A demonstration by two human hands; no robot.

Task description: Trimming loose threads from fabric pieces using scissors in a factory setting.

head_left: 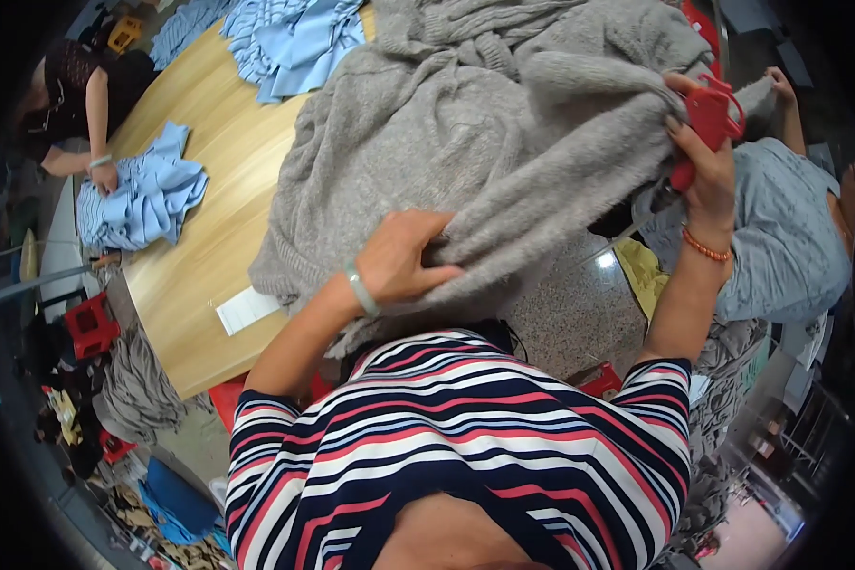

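Note:
A grey knitted sweater [399,142] lies bunched over the near part of the table, with one sleeve-like length [570,171] stretched between my hands. My left hand [404,258] is closed on the near end of that length, thumb and fingers pinching the knit. Raised at the right, my right hand [708,176] grips the other end of the length between thumb and fingers. In the same hand sit red-handled snips [708,116], with a loop at the top and a metal tip showing below the palm.
A wooden table [209,218] carries a white paper slip [247,311] and light blue striped garments [304,43]. At the left, another person's hand [103,176] rests on a blue garment [157,195]. A person in grey-blue clothes [779,228] sits close at the right. Grey garments [138,380] are heaped below the table.

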